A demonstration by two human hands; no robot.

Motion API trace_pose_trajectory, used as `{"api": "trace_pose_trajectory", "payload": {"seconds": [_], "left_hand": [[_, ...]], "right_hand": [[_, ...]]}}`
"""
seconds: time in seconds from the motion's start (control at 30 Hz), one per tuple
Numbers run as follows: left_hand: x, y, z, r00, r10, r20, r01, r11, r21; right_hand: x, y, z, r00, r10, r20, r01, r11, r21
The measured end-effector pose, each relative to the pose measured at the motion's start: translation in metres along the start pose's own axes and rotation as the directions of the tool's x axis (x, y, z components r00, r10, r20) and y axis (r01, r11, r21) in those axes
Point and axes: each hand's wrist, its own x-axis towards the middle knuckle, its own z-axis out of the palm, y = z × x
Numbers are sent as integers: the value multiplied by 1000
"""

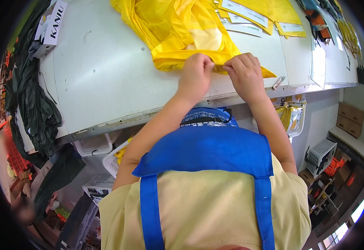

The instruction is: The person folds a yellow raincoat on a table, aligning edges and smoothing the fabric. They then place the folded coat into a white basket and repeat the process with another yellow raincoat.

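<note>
Both your hands, left hand [195, 75] and right hand [244, 74], pinch the yellow garment [178, 29] hem on the bench [103, 79]; garment lies just beyond them, fingertips hidden.

Our left hand [195, 75]: fingers curled, pinching. Our right hand [245, 73]: same, knuckles up, just beside it. Our bare forearms: both extended forward, converging.

The fingertips of the left hand [195, 75] and right hand [245, 73] are curled under, hiding what they pinch on the hem of the bright yellow fabric garment [182, 31], whose top is cut off by the upper edge. The small metal clip [279, 81] is too small to identify.
</note>
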Motion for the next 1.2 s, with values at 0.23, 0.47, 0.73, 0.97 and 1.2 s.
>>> {"api": "trace_pose_trajectory", "payload": {"seconds": [0.23,0.47,0.73,0.97,1.2], "left_hand": [[7,-94,-78,958,88,-275,47,892,450],[3,-65,-81,944,-330,17,327,927,-182],[-31,-43,-46,798,-118,591,219,970,-101],[113,-73,-84,988,-9,-153,46,969,242],[58,-115,-62,922,-367,125,290,866,406]], "right_hand": [[-17,35,-25,997,73,4,-73,997,-22],[-3,63,-16,957,262,121,-287,911,296],[98,30,118,761,513,397,-631,728,269],[79,-62,84,854,-215,473,-19,897,442],[-39,161,26,631,677,-378,-748,660,-66]]}}
